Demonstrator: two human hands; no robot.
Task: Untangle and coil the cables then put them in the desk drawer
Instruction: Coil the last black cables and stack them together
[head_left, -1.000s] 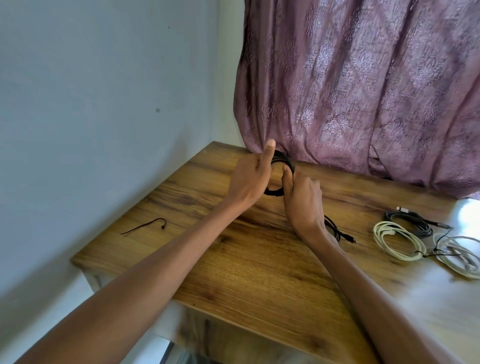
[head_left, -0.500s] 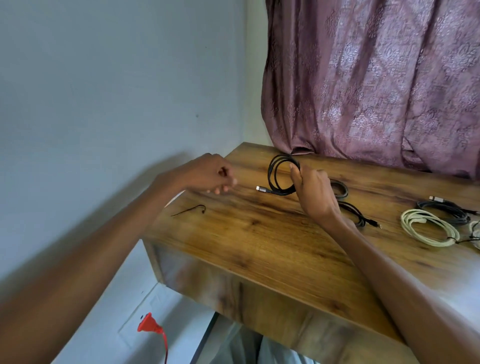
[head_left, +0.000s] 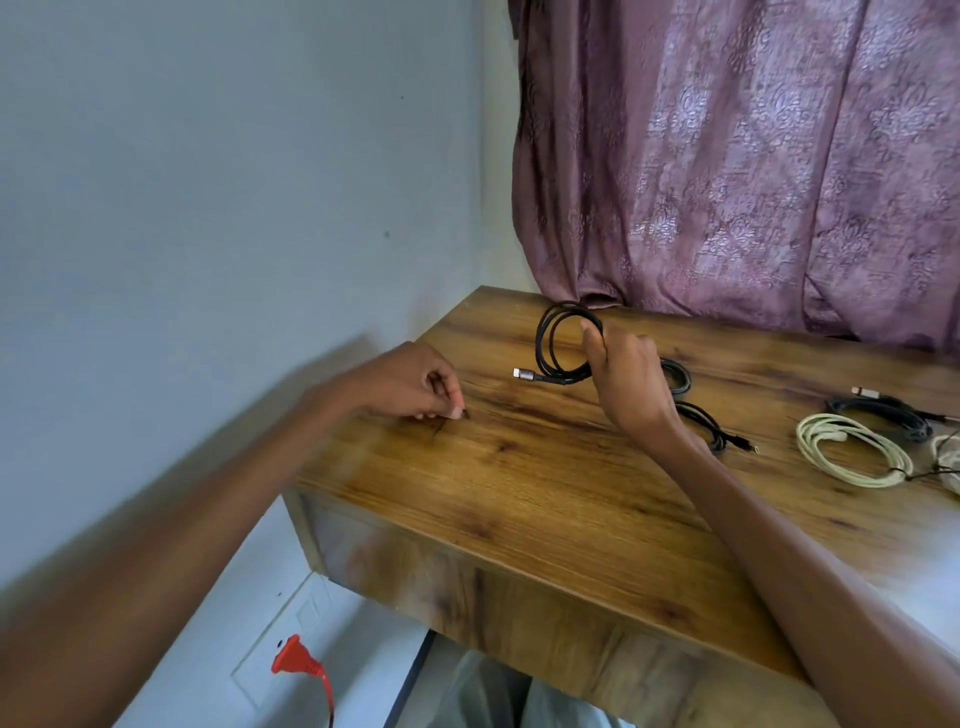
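While the right hand (head_left: 626, 379) grasped the upright black cable coil (head_left: 558, 343), the left hand (head_left: 415, 382), at its nine o'clock, pinched a thin black tie (head_left: 465, 414) on the desk (head_left: 519, 478).

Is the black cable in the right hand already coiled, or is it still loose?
Coiled. The right hand holds the black cable up as round loops above the desk, with only its silver plug end sticking out.
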